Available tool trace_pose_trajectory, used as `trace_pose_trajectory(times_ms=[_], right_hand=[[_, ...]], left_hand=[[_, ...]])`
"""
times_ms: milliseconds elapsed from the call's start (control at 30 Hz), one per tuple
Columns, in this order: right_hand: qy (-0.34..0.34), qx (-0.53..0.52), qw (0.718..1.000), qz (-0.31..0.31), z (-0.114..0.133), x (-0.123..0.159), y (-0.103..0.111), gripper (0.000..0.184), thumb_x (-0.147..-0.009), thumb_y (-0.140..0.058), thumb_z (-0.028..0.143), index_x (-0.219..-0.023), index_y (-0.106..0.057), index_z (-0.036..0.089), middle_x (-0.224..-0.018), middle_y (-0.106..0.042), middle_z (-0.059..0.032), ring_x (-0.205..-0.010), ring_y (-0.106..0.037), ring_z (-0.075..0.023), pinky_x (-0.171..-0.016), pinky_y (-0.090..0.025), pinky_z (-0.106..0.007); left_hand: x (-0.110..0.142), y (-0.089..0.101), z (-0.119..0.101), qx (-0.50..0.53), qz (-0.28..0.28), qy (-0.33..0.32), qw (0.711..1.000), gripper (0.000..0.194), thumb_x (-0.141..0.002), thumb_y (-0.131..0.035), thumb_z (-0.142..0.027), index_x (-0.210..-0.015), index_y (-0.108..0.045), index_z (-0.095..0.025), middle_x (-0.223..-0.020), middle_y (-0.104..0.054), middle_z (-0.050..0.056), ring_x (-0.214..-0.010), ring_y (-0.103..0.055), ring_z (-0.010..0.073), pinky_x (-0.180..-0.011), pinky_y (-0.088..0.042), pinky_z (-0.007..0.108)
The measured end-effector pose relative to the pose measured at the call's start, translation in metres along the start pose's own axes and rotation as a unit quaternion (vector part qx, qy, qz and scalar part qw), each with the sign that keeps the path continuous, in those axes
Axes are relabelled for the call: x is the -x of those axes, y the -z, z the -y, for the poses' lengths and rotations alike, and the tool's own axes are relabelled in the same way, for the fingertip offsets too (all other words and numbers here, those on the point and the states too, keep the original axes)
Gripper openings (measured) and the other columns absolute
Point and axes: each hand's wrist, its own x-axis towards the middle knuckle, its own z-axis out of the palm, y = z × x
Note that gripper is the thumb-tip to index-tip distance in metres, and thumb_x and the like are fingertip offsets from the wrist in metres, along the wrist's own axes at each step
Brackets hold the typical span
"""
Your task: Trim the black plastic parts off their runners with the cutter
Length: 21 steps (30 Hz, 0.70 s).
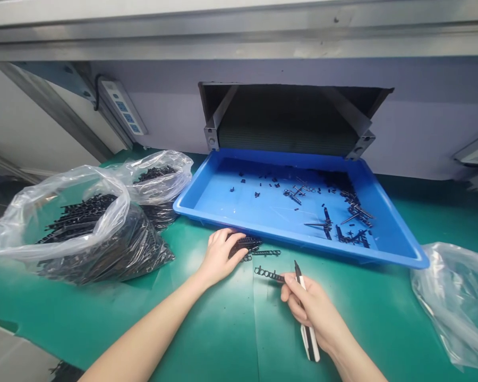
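Note:
My left hand (pixel 222 253) is curled around a small pile of black plastic strips (pixel 247 243) on the mat, just in front of the blue tray. One loose strip (pixel 267 253) lies right beside that pile. Between the thumb and fingers of my right hand (pixel 310 305) is a single black plastic strip with a row of rings (pixel 267 274), its ringed end pointing left. The same hand also holds a slim white-and-black pen-like tool (pixel 311 342), dark tip up; its exact kind is unclear.
A blue tray (pixel 239 216) holds scattered black pieces and sits below a dark conveyor belt (pixel 281 124). Clear bags of black parts (pixel 115 249) (pixel 159 193) stand at left. Another clear plastic bag (pixel 456 302) lies at right on the green mat (pixel 207 339).

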Motion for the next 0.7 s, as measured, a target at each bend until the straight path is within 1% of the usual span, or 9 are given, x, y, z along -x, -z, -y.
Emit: trace_pose_trajectory(times_ms=[133, 233, 333, 400, 467, 500, 567, 633, 700], right_hand=[[-0.012, -0.058, 0.998, -0.004, 0.001, 0.0, -0.003, 0.051, -0.059, -0.062, 0.064, -0.056, -0.046, 0.015, -0.03, -0.024, 0.0114, -0.03, -0.012, -0.0004, -0.033, -0.007, -0.016], [-0.011, -0.089, 0.996, -0.01, 0.0, 0.001, -0.003, 0.05, -0.06, -0.064, 0.061, -0.054, -0.046, 0.015, -0.031, -0.025, 0.0114, -0.03, -0.013, 0.0004, -0.033, -0.007, -0.016], [-0.007, -0.115, 0.993, -0.014, 0.0, 0.004, -0.005, 0.049, -0.062, -0.065, 0.059, -0.053, -0.046, 0.014, -0.032, -0.025, 0.0113, -0.03, -0.013, 0.0011, -0.033, -0.007, -0.015], [-0.004, -0.129, 0.991, -0.017, 0.0, 0.007, -0.008, 0.049, -0.062, -0.066, 0.058, -0.053, -0.045, 0.014, -0.033, -0.026, 0.0113, -0.03, -0.014, 0.0013, -0.032, -0.008, -0.015], [-0.006, -0.141, 0.99, -0.011, 0.001, 0.011, -0.014, 0.05, -0.06, -0.067, 0.058, -0.051, -0.044, 0.015, -0.032, -0.026, 0.0111, -0.029, -0.014, 0.0014, -0.032, -0.008, -0.014], [-0.011, -0.147, 0.989, -0.002, 0.001, 0.013, -0.017, 0.051, -0.059, -0.067, 0.059, -0.05, -0.044, 0.015, -0.032, -0.026, 0.0109, -0.028, -0.014, 0.0014, -0.031, -0.008, -0.015], [-0.028, -0.156, 0.987, 0.033, -0.002, 0.018, -0.023, 0.051, -0.059, -0.067, 0.06, -0.05, -0.044, 0.015, -0.03, -0.025, 0.011, -0.027, -0.013, 0.0013, -0.03, -0.008, -0.015], [-0.047, -0.152, 0.984, 0.076, -0.007, 0.021, -0.029, 0.051, -0.063, -0.063, 0.06, -0.05, -0.045, 0.015, -0.029, -0.022, 0.0114, -0.027, -0.011, 0.0009, -0.03, -0.007, -0.015], [-0.048, -0.129, 0.986, 0.095, -0.013, 0.022, -0.032, 0.049, -0.07, -0.058, 0.059, -0.053, -0.046, 0.015, -0.03, -0.023, 0.0112, -0.027, -0.012, 0.0004, -0.03, -0.008, -0.015]], left_hand=[[0.009, 0.001, -0.007, -0.007, -0.008, -0.034, 0.999, 0.019, -0.086, -0.046, -0.026, -0.1, -0.057, -0.02, -0.106, -0.051, 0.008, -0.103, -0.045, 0.0238, -0.091, -0.035, 0.042], [0.014, 0.002, -0.009, -0.006, -0.005, -0.058, 0.998, 0.018, -0.086, -0.047, -0.023, -0.1, -0.056, -0.019, -0.108, -0.051, 0.01, -0.105, -0.045, 0.0249, -0.09, -0.036, 0.044], [0.021, 0.003, -0.013, 0.0, -0.038, -0.075, 0.996, 0.019, -0.085, -0.047, -0.021, -0.101, -0.056, -0.019, -0.114, -0.048, 0.012, -0.11, -0.042, 0.0271, -0.095, -0.03, 0.05], [0.027, 0.003, -0.021, 0.04, -0.057, -0.071, 0.995, 0.019, -0.085, -0.048, -0.022, -0.101, -0.057, -0.019, -0.117, -0.048, 0.012, -0.114, -0.04, 0.0278, -0.098, -0.028, 0.051], [0.034, 0.004, -0.031, 0.132, -0.041, -0.05, 0.989, 0.019, -0.085, -0.049, -0.024, -0.1, -0.059, -0.019, -0.114, -0.05, 0.011, -0.112, -0.042, 0.0264, -0.098, -0.032, 0.047], [0.037, 0.004, -0.036, 0.191, -0.02, -0.033, 0.981, 0.019, -0.085, -0.05, -0.025, -0.099, -0.06, -0.019, -0.112, -0.052, 0.011, -0.11, -0.044, 0.0254, -0.096, -0.035, 0.044], [0.043, 0.003, -0.045, 0.309, 0.032, 0.004, 0.95, 0.018, -0.085, -0.05, -0.026, -0.094, -0.063, -0.018, -0.107, -0.055, 0.01, -0.106, -0.047, 0.0236, -0.092, -0.041, 0.039], [0.047, 0.003, -0.053, 0.416, 0.084, 0.043, 0.904, 0.019, -0.085, -0.049, -0.028, -0.087, -0.065, -0.018, -0.108, -0.055, 0.009, -0.102, -0.05, 0.0224, -0.085, -0.046, 0.034], [0.048, 0.004, -0.058, 0.512, 0.113, 0.085, 0.847, 0.019, -0.083, -0.051, -0.03, -0.082, -0.064, -0.017, -0.107, -0.054, 0.009, -0.091, -0.055, 0.0195, -0.074, -0.051, 0.029]])
